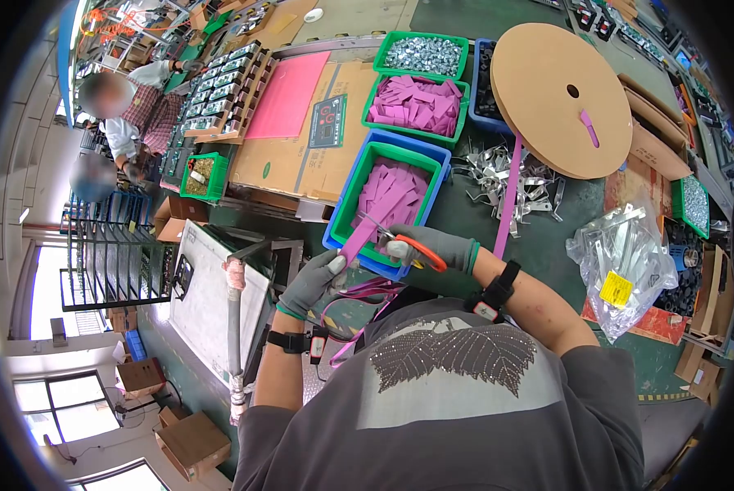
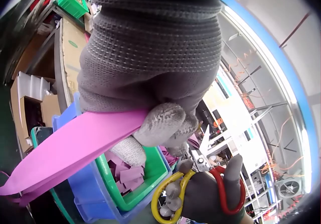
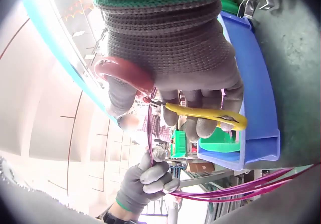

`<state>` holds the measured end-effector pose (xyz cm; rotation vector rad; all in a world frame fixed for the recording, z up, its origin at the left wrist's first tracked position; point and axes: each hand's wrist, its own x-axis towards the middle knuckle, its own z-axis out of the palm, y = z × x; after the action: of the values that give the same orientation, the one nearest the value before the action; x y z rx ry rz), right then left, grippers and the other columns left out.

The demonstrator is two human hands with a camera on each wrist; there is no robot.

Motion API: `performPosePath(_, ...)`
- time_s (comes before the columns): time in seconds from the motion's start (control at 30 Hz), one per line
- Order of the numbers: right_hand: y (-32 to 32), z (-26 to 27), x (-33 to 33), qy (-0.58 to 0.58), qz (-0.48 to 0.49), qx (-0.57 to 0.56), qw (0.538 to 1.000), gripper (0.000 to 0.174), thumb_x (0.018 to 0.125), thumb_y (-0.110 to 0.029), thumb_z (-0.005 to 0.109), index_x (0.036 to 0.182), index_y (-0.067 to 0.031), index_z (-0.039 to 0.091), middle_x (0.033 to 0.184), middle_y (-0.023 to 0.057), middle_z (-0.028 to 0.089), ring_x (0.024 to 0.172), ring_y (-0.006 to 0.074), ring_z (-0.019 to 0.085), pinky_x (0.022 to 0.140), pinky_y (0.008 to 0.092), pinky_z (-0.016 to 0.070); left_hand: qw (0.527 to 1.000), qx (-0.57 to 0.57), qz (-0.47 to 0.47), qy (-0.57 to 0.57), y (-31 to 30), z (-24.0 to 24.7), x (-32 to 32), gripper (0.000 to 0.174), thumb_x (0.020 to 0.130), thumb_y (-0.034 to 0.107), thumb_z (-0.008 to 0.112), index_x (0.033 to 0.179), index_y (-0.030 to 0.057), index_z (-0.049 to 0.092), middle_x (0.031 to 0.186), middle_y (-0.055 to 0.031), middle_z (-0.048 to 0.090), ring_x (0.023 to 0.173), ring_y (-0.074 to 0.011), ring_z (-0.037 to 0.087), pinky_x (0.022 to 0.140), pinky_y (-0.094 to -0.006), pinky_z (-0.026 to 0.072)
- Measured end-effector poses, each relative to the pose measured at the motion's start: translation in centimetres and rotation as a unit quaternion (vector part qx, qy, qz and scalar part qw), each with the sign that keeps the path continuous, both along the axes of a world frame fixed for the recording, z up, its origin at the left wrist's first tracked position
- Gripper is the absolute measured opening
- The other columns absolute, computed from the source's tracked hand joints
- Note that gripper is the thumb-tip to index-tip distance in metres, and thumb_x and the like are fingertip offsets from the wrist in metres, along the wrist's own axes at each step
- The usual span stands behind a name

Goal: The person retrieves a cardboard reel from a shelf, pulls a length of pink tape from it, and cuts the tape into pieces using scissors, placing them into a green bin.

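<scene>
My gloved left hand pinches a flat purple strip between thumb and fingers. In the left wrist view the long strip passes under the thumb and trails to the lower left. My gloved right hand holds scissors, its thumb and fingers through the handles. One scissors handle is red, the other yellow, and they stand spread apart. Both hands are over the near end of a green bin, nested in a blue bin. Cut purple pieces fill the green bin.
Behind stand green bins of purple pieces and small metal parts. A large cardboard reel is at right, a purple strip hanging from it. Metal brackets and a plastic bag lie nearby. Another person works at far left.
</scene>
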<state>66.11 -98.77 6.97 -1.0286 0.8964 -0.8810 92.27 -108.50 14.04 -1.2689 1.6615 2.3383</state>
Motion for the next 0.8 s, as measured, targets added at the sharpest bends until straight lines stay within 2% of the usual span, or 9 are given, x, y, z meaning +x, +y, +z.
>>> performPosePath(0.17, 0.4, 1.7, -0.5, -0.014, -0.003, 0.079, 0.997, 0.028, 0.090, -0.015, 0.057, 0.116, -0.0025, 0.053, 0.078, 0.0056, 0.059, 0.062, 0.0123, 0.059, 0.056, 0.0246, 0.0475, 1.000, 0.000, -0.003, -0.004, -0.2, -0.2, -0.5, 0.034, 0.101, 0.033, 0.050, 0.112, 0.0028, 0.061, 0.070, 0.0051, 0.049, 0.060, -0.0039, 0.044, 0.055, -0.0190, 0.0361)
performPosePath(0.27, -0.3, 0.6, -0.4, 0.151, -0.066, 0.090, 0.982, 0.031, 0.084, -0.011, 0.063, 0.112, -0.0022, 0.054, 0.076, 0.0080, 0.060, 0.059, 0.0152, 0.060, 0.055, 0.0260, 0.0494, 0.999, -0.030, 0.014, -0.028, -0.4, -0.6, -1.1, 0.034, 0.101, 0.031, 0.048, 0.113, 0.0022, 0.060, 0.071, 0.0047, 0.049, 0.062, -0.0049, 0.044, 0.057, -0.0200, 0.0371)
performPosePath(0.33, 0.7, 0.7, -2.0, 0.062, 0.023, 0.126, 0.990, 0.033, 0.085, -0.018, 0.067, 0.110, -0.0027, 0.053, 0.077, 0.0077, 0.061, 0.061, 0.0161, 0.061, 0.055, 0.0284, 0.0494, 0.999, -0.009, 0.052, 0.006, -0.8, -1.0, -1.6, 0.031, 0.102, 0.028, 0.046, 0.112, 0.0017, 0.058, 0.068, 0.0025, 0.045, 0.058, -0.0084, 0.040, 0.058, -0.0239, 0.0358)
performPosePath(0.37, 1.4, 0.0, -1.8, -0.011, 0.023, 0.095, 0.995, 0.033, 0.091, -0.028, 0.064, 0.111, -0.0042, 0.054, 0.075, 0.0051, 0.058, 0.062, 0.0143, 0.059, 0.055, 0.0271, 0.0472, 0.999, -0.009, 0.053, 0.007, -0.9, -1.0, -1.8, 0.031, 0.102, 0.028, 0.046, 0.112, 0.0017, 0.058, 0.068, 0.0025, 0.045, 0.058, -0.0084, 0.040, 0.058, -0.0239, 0.0358)
performPosePath(0.4, 1.5, -0.5, -1.6, -0.010, 0.024, 0.095, 0.995, 0.033, 0.091, -0.028, 0.064, 0.111, -0.0042, 0.054, 0.075, 0.0051, 0.058, 0.062, 0.0143, 0.059, 0.055, 0.0271, 0.0472, 0.998, 0.022, 0.053, 0.029, -1.0, -0.9, -2.1, 0.030, 0.102, 0.026, 0.046, 0.114, 0.0013, 0.057, 0.072, 0.0012, 0.047, 0.061, -0.0091, 0.042, 0.061, -0.0247, 0.0374)
performPosePath(0.47, 1.6, -0.1, -1.3, 0.056, 0.093, 0.029, 0.994, 0.045, 0.092, -0.045, 0.061, 0.112, -0.0045, 0.054, 0.081, 0.0068, 0.058, 0.072, 0.0144, 0.058, 0.063, 0.0279, 0.0466, 0.996, 0.054, 0.054, 0.053, -1.3, -0.7, -2.9, 0.029, 0.102, 0.025, 0.046, 0.115, 0.0008, 0.056, 0.075, -0.0001, 0.048, 0.064, -0.0098, 0.043, 0.064, -0.0255, 0.0391)
performPosePath(0.5, 1.4, 0.0, -1.0, 0.163, 0.106, -0.069, 0.978, 0.057, 0.091, -0.055, 0.058, 0.114, -0.0032, 0.054, 0.091, 0.0097, 0.059, 0.083, 0.0157, 0.056, 0.073, 0.0295, 0.0456, 0.996, 0.064, 0.028, 0.051, -1.5, -0.7, -3.3, 0.029, 0.101, 0.024, 0.047, 0.116, 0.0007, 0.056, 0.078, -0.0008, 0.050, 0.066, -0.0101, 0.044, 0.066, -0.0255, 0.0396)
performPosePath(0.6, 1.1, 1.2, -0.1, 0.162, 0.076, -0.051, 0.983, 0.067, 0.089, -0.063, 0.055, 0.116, -0.0015, 0.053, 0.097, 0.0119, 0.059, 0.090, 0.0186, 0.055, 0.080, 0.0324, 0.0443, 0.997, 0.063, -0.014, 0.047, -1.5, -0.1, -4.4, 0.026, 0.101, 0.020, 0.047, 0.115, 0.0002, 0.057, 0.081, -0.0015, 0.054, 0.069, -0.0097, 0.048, 0.066, -0.0249, 0.0422)
performPosePath(0.8, 0.4, 3.7, -0.4, 0.158, 0.059, -0.028, 0.985, 0.070, 0.089, -0.063, 0.056, 0.122, -0.0015, 0.052, 0.102, 0.0124, 0.060, 0.092, 0.0192, 0.057, 0.084, 0.0317, 0.0453, 0.998, 0.047, -0.034, 0.030, -1.3, -0.1, -5.3, 0.023, 0.101, 0.016, 0.046, 0.110, 0.0014, 0.061, 0.082, -0.0001, 0.057, 0.071, -0.0078, 0.052, 0.065, -0.0230, 0.0445)
